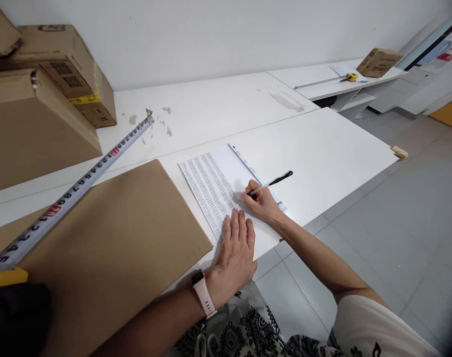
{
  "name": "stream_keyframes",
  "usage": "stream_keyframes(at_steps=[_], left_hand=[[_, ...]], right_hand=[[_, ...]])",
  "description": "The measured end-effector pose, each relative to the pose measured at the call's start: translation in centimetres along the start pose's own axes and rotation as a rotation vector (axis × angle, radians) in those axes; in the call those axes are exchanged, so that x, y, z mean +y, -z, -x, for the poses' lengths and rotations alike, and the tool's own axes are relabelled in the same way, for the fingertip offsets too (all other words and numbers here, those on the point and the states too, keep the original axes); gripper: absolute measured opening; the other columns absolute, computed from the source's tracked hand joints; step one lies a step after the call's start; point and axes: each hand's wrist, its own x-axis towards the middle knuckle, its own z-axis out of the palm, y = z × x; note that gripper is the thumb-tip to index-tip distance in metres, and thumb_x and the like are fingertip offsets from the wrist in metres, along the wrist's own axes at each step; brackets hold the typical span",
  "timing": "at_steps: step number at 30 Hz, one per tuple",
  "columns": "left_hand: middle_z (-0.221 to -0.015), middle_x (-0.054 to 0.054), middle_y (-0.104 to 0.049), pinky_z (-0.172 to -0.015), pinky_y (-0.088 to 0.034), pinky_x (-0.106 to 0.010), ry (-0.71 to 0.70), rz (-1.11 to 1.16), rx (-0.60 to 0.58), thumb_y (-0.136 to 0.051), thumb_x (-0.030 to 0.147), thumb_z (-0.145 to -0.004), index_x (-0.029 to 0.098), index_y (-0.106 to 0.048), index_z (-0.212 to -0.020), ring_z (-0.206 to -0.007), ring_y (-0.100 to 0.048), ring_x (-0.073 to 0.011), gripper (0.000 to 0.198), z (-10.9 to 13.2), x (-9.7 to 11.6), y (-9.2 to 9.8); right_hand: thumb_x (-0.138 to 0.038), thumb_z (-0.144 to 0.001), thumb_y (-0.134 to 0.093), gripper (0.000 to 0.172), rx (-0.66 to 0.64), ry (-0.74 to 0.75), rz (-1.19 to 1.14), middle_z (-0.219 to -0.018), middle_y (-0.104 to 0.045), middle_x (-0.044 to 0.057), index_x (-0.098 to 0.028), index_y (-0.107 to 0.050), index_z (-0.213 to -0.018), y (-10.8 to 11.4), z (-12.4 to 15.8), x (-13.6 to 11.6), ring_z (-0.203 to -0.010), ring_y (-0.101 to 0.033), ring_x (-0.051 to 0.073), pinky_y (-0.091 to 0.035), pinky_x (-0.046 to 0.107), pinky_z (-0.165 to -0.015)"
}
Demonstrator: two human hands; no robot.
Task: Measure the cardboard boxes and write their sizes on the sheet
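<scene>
A white paper pad [207, 191] with dense rows of handwriting lies on the white table. My right hand [261, 199] is closed round a pen [280, 178] with a clear barrel and black end, its tip at the paper beside the written rows. My left hand [238, 248] lies flat with its fingers stretched over the pad's lower edge, a pink-banded watch [202, 292] on its wrist. An extended tape measure [81, 183] rests across a brown cardboard box [137, 238] at the left.
Cardboard boxes [58, 69] stand against the wall at the back left. On the farther table [300, 74] are another small box [378, 62] and a yellow tape measure [351, 77]. The white table's [315, 148] front edge runs just before me.
</scene>
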Motion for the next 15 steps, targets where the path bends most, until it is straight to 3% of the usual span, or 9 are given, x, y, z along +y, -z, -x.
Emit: stream_keyframes(at_steps=[11,15], left_hand=[[-0.163,-0.032,-0.031,-0.127,-0.014,-0.060,0.009,-0.007,0.001,-0.062,0.064,-0.086,-0.007,-0.031,-0.157,-0.154,-0.022,-0.0480,0.105,0.01,0.18,-0.23],[-0.164,-0.029,-0.032,-0.128,-0.012,-0.059,0.022,-0.003,0.002,-0.062,0.066,-0.085,-0.004,-0.033,-0.157,-0.155,-0.019,-0.0468,0.105,0.09,0.21,-0.52]], right_hand=[[-0.028,-0.085,-0.060,0.024,-0.002,-0.001,-0.010,-0.056,-0.037,-0.007,-0.025,-0.040,-0.071,0.02,0.12,0.20,-0.053,-0.032,0.011,-0.026,0.030,-0.053],[-0.031,-0.088,-0.061,0.025,0.057,0.012,-0.016,-0.059,-0.040,-0.006,-0.024,-0.043,-0.072,-0.04,-0.05,0.44,-0.055,-0.035,0.012,-0.029,0.030,-0.054]])
